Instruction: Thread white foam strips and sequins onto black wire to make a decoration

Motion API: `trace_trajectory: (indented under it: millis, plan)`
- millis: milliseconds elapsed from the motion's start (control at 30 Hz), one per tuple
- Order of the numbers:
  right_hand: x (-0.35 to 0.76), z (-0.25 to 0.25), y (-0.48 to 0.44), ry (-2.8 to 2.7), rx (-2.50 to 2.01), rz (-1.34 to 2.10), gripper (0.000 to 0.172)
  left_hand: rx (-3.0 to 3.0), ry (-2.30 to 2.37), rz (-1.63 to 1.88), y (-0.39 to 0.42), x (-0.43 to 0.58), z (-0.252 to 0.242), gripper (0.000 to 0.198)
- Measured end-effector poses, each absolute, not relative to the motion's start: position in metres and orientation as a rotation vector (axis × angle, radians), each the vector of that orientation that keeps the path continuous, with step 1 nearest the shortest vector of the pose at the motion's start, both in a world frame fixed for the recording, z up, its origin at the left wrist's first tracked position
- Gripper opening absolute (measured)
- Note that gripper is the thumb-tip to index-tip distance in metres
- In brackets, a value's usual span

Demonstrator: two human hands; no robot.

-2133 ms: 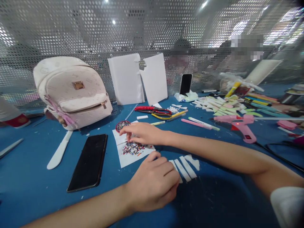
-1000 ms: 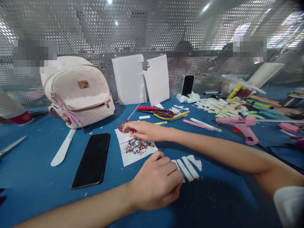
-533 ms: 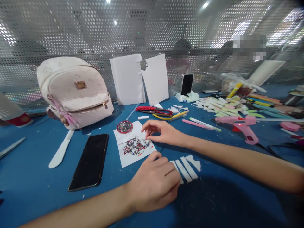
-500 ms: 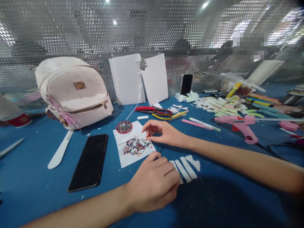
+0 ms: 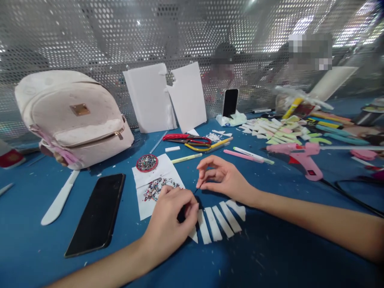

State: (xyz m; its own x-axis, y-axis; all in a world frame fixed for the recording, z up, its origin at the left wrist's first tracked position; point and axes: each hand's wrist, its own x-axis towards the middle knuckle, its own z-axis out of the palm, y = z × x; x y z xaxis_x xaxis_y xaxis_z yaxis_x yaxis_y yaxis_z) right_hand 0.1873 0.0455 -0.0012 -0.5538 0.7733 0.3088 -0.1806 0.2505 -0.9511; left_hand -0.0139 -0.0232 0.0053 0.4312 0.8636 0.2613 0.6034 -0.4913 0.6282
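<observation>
My right hand (image 5: 225,179) is raised beside the white paper, thumb and forefinger pinched together. A thin dark strand or needle shows just below those fingertips; I cannot tell which. My left hand (image 5: 174,216) is closed, thumb against curled fingers, over the lower right corner of the folded white paper (image 5: 144,212). What it holds is hidden. Tiny mixed-colour beads (image 5: 154,190) lie loose on the paper, partly behind my left hand. More beads fill a small red round dish (image 5: 147,163) at its top. Several white strips (image 5: 213,224) fan out right of my left hand.
A black phone (image 5: 95,214), white plastic knife (image 5: 60,200) and pale backpack (image 5: 75,120) are at the left. Red-handled scissors (image 5: 187,139), pens (image 5: 244,156), cut paper pieces (image 5: 270,130) and a pink glue gun (image 5: 300,154) lie behind and right. White boards (image 5: 150,98) lean on the mesh.
My right hand has moved away from the beads to the right. My left hand has shifted left and turned, uncovering more white strips. The view has swung slightly right.
</observation>
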Motion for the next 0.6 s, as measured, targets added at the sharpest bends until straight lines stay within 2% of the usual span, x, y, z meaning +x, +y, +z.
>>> trace_trajectory:
  millis: [233,600]
  plan:
    - [0.189,-0.0071,0.0405,-1.506,-0.544,1.634,0.041,2.157,1.256,0.748,-0.0215,-0.0143,0.0039,0.023]
    - [0.1914,-0.0085,0.0412,-1.414,-0.588,1.709,0.04,2.175,1.134,0.762,-0.0203,-0.0125,0.0064,0.026]
